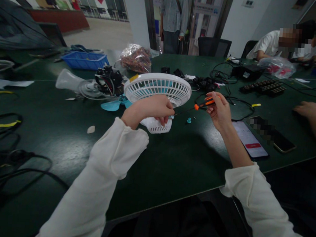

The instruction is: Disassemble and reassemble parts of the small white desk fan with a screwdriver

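A white fan (158,76) lies tilted on the green table, with its round grille up and its slotted housing (158,128) below. My left hand (158,109) is closed on the fan where grille and housing meet; its fingertips are partly hidden. Between the fingers of my right hand (220,110) is a screwdriver (202,103) with an orange and black handle. Its thin shaft points left, towards the fan near my left fingertips; whether the tip touches a screw I cannot tell. A small teal cap (189,120) and a tiny dark piece (195,118) lie on the table between my hands.
Behind my left hand are blue fan blades (111,105), a black motor part (109,80) and a blue basket (84,60). Phones (250,139) lie right of my right forearm, near another person's hand (308,108). Cables (17,155) spread at left. A person stands across the table.
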Action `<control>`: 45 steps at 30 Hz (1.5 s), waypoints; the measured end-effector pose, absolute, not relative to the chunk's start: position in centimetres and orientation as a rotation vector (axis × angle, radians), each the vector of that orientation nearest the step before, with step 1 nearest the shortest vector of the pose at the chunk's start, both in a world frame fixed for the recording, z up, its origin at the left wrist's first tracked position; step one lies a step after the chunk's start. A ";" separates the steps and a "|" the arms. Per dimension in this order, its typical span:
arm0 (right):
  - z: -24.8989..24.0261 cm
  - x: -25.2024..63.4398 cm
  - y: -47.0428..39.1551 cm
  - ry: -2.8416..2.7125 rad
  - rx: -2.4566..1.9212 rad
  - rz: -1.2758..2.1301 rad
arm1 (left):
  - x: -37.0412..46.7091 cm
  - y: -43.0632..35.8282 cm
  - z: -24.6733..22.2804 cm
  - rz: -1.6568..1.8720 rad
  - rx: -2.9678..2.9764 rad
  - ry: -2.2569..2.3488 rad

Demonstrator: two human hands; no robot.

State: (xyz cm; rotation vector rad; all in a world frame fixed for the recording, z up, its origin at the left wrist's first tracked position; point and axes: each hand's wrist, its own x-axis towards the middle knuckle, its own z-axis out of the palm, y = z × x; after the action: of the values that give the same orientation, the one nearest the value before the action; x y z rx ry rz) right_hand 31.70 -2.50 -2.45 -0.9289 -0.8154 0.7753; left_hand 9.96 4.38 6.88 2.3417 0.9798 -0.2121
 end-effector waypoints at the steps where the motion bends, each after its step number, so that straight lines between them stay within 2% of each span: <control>1: -2.5 31.7 -2.5 -0.813 -0.922 0.783 | 10.0 4.4 6.8 -0.211 2.336 0.980; 11: -3.1 32.1 -2.1 -0.845 -0.935 0.815 | 10.0 4.5 6.8 -0.216 2.313 0.987; 21: -3.7 32.3 -1.9 -0.867 -1.214 0.612 | 10.1 4.4 6.8 -0.233 2.320 1.007; 45: -3.8 32.5 -1.8 -0.785 -1.154 0.737 | 10.1 4.6 6.7 -0.256 2.354 0.985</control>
State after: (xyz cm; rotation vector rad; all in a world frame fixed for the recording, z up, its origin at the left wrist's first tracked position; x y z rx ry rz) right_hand 32.48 -1.77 -3.81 -1.1544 -0.7845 0.7373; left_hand 10.08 4.63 6.70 2.3543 0.9854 -0.2557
